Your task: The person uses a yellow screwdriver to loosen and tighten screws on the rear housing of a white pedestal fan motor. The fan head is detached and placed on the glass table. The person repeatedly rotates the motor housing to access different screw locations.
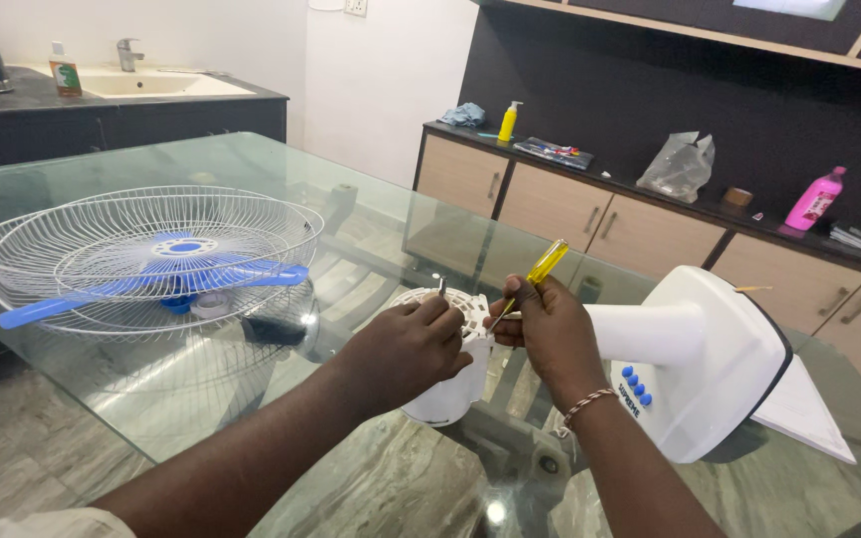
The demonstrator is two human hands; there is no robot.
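1. White fan motor housing [447,384] lying on its side near the middle of the glass table [371,199], metal shaft [441,285] poking up from its top.
2. Joined by a white neck [645,332] to the white fan base [724,359], which lies tipped over just to the right, blue buttons [635,386] facing the camera.
3. Left hand [406,349] curled over the top of the housing, fingers wrapped round its rim, firmly closed on it, just beside the shaft.
4. Right hand [545,334] closed round a screwdriver [530,279] with a clear yellow handle, handle slanting up and to the right, blade angled down to the housing between the two hands; tip itself too small to make out.
5. Beaded bracelet [585,406] round the right wrist.
6. Well apart to the left on the same table: two white wire grilles [146,254] stacked, with the blue fan blade [151,284] lying between them.
7. Beyond the table on the right, a dark-topped cabinet [590,214] with pale drawers, carrying a yellow pump bottle [508,122], a crumpled clear plastic bag [680,166], a roll of brown tape [737,196] and a pink bottle [814,200].
8. Far left at the back, a sink [151,82] with a tap set in a dark counter.
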